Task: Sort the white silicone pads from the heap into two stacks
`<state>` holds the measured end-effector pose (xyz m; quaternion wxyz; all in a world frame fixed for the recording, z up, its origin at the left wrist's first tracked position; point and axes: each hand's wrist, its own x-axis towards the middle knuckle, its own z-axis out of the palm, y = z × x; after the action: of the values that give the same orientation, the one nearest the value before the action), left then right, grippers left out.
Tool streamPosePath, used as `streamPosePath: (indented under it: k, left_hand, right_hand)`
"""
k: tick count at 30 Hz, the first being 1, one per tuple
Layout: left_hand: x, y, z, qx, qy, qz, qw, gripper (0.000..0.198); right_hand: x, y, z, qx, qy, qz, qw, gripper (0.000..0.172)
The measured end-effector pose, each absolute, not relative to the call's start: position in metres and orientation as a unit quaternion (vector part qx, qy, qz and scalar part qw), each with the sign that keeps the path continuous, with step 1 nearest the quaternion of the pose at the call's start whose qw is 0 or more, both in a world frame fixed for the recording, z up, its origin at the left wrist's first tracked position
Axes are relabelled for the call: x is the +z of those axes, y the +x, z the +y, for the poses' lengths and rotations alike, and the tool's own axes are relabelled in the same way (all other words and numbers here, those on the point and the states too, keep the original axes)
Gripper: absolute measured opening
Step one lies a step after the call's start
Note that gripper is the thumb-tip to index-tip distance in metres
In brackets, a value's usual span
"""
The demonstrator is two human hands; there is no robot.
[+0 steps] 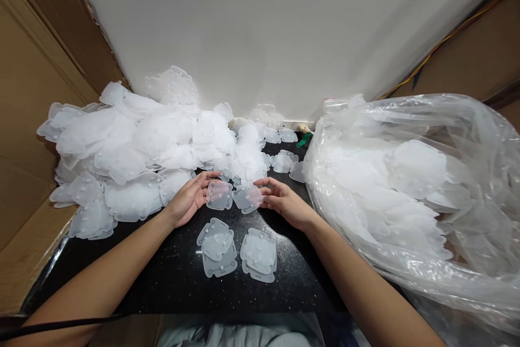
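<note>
My left hand [189,199] holds a small translucent plastic sheet [219,196] by its left edge, its fingertips showing pinkish through the plastic. Facing it, my right hand [286,203] grips a similar tilted sheet [247,198] by its right side. The two sheets almost meet at their inner edges. Nearer to me on the black speckled tabletop [170,276] lie two small overlapping stacks, a left stack [218,249] and a right stack [259,255]. These pieces have rounded corners and small raised dots. Just beyond my hands is a loose pile [247,155] of the same sheets.
A large heap of sheets [125,141] fills the back left, against cardboard [36,92]. On the right, a big clear plastic bag [479,130] contains many more. Some loose sheets [282,162] and a green item [304,139] lie near the white wall [260,33].
</note>
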<state>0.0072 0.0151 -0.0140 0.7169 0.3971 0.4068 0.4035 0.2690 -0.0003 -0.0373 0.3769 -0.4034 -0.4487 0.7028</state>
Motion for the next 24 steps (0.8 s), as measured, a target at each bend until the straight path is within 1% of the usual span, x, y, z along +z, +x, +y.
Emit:
streamPosePath:
  k: [7, 11, 16, 18, 19, 21, 23, 24]
  left_hand:
    - [-0.014, 0.006, 0.013, 0.404, 0.442, 0.393, 0.698, 0.041]
    - [-0.011, 0.007, 0.012, 0.397, 0.46, 0.385, 0.695, 0.048]
    - [-0.007, 0.004, 0.012, 0.38, 0.495, 0.374, 0.686, 0.049]
    - [-0.006, 0.0, 0.012, 0.359, 0.538, 0.38, 0.661, 0.046]
    - [-0.005, -0.003, 0.013, 0.341, 0.569, 0.383, 0.642, 0.047]
    - [-0.004, -0.007, 0.013, 0.299, 0.642, 0.384, 0.592, 0.06]
    - [-0.004, -0.009, 0.012, 0.263, 0.715, 0.375, 0.528, 0.069]
    - [-0.004, -0.01, 0.012, 0.251, 0.749, 0.368, 0.49, 0.068]
  right_hand:
    - [-0.034, 0.267, -0.002, 0.684, -0.396, -0.482, 0.379, 0.039]
    - [-0.031, 0.267, -0.003, 0.666, -0.399, -0.514, 0.366, 0.044]
    - [-0.029, 0.27, -0.003, 0.636, -0.404, -0.554, 0.355, 0.048]
    - [-0.03, 0.272, -0.003, 0.621, -0.4, -0.574, 0.352, 0.05]
    - [-0.031, 0.272, -0.003, 0.613, -0.4, -0.584, 0.35, 0.05]
    - [-0.033, 0.272, -0.002, 0.592, -0.404, -0.606, 0.346, 0.049]
    - [-0.036, 0.271, -0.001, 0.556, -0.42, -0.628, 0.347, 0.042]
    - [-0.037, 0.271, -0.001, 0.533, -0.431, -0.64, 0.348, 0.036]
